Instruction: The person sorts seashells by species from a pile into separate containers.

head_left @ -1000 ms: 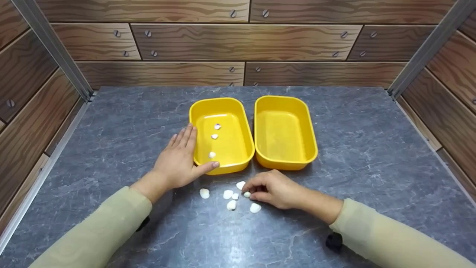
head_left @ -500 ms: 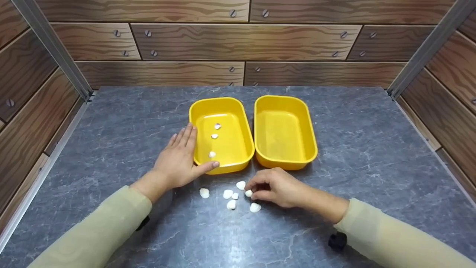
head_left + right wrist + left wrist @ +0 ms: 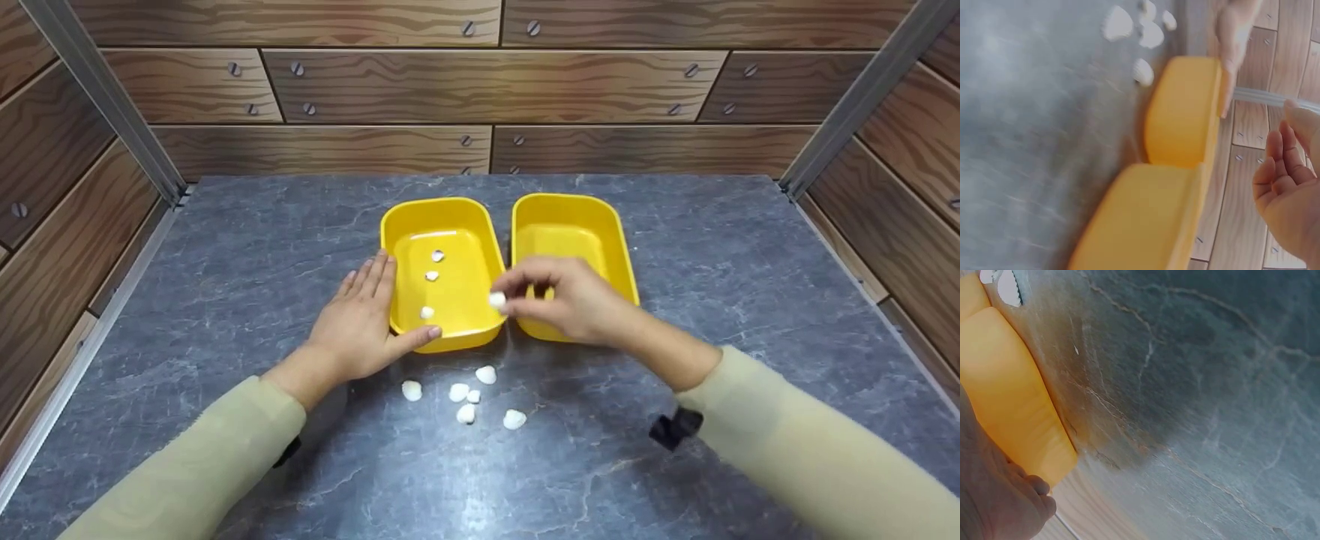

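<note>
Grey table [image 3: 750, 337], toward far edge: left hand [image 3: 352, 324], fingers straight, touches left tray [image 3: 466, 262]; right hand [image 3: 577, 300] pinches white shell [image 3: 496, 301].

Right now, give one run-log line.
left hand: touching left tub | right hand: pinching shell above table | left tub: three shells | table: six shells

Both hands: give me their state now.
Left hand: open, resting against the left yellow container.
Right hand: closed, pinching a small white shell.
</note>
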`<state>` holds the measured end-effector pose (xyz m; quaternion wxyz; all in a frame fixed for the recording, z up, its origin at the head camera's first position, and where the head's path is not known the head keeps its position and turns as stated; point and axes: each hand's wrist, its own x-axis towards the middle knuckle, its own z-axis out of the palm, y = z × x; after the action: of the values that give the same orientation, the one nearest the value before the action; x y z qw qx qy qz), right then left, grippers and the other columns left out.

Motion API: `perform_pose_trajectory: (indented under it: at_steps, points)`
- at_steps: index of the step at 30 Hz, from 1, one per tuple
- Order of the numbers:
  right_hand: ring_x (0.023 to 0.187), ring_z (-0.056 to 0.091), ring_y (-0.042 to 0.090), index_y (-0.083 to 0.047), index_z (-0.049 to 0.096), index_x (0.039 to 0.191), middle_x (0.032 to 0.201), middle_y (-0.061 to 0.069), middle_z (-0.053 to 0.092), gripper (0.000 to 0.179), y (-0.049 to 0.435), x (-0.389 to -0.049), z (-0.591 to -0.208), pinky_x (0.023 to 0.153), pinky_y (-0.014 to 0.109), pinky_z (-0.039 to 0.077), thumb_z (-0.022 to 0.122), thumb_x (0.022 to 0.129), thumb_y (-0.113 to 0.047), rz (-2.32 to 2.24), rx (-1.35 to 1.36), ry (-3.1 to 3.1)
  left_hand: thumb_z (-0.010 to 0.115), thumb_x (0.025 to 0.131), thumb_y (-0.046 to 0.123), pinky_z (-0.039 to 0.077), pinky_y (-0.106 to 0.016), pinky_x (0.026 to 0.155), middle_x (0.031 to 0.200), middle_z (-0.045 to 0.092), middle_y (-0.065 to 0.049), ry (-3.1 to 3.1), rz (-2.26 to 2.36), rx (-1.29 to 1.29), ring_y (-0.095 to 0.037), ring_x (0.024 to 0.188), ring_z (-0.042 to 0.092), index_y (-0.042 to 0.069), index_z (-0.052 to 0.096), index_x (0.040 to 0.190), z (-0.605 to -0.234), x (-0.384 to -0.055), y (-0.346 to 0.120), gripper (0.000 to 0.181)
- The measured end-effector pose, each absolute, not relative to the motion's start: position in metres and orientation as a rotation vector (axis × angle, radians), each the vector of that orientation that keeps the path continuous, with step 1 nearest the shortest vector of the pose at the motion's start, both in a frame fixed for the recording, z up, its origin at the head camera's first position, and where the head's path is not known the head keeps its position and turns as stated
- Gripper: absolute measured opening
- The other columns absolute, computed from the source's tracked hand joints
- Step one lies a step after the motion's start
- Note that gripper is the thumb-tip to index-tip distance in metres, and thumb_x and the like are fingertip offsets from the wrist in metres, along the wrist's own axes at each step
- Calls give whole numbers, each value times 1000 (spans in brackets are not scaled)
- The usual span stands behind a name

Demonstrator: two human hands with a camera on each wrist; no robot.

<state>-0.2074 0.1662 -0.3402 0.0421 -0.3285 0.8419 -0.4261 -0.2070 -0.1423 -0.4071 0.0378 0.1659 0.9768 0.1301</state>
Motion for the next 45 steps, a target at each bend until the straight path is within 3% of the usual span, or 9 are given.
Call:
perform_pose_trajectory:
  at_steps: [7, 14, 23, 29, 37, 45]
  points:
    - [95, 63, 20, -13, 81, 115, 103, -2, 74, 18, 148, -233, -326, 87, 42, 53, 80, 97, -16, -1321, -934, 2648, 40, 95, 87, 8, -52, 130, 176, -2, -17, 2993, 404, 501, -36, 163, 5, -1, 1, 168, -408, -207, -142, 121]
    - [100, 60, 20, -19, 81, 118, 110, -4, 73, 20, 128, -254, -327, 90, 38, 51, 80, 98, -21, -1303, -817, 2633, 32, 91, 93, 8, -52, 130, 177, -3, -16, 2986, 385, 503, -36, 163, 5, 0, 0, 169, -407, -208, -143, 125]
    - [106, 62, 19, -18, 81, 120, 113, -3, 73, 22, 112, -280, -346, 96, 37, 50, 79, 98, -19, -1295, -685, 2616, 39, 95, 86, 9, -52, 130, 177, -2, -16, 2993, 415, 518, -36, 163, 6, 0, 1, 168, -407, -207, -143, 119]
    - [107, 62, 21, -18, 81, 121, 113, -3, 74, 23, 106, -289, -358, 98, 37, 51, 79, 98, -19, -1270, -634, 2624, 38, 94, 88, 8, -52, 130, 176, -3, -16, 2988, 406, 517, -35, 163, 4, -1, 0, 168, -408, -208, -143, 121]
    - [105, 64, 22, -17, 82, 120, 112, -5, 76, 22, 100, -296, -372, 96, 37, 53, 78, 99, -21, -1212, -642, 2642, 27, 89, 96, 9, -51, 130, 176, -4, -15, 2996, 386, 511, -34, 163, 5, 0, 0, 168, -408, -208, -142, 127]
    - [105, 65, 19, -15, 81, 122, 115, -3, 77, 24, 97, -298, -380, 96, 38, 52, 77, 100, -20, -1140, -710, 2677, 33, 92, 92, 8, -52, 130, 176, -3, -16, 2997, 389, 505, -35, 163, 5, 0, 1, 168, -409, -208, -143, 124]
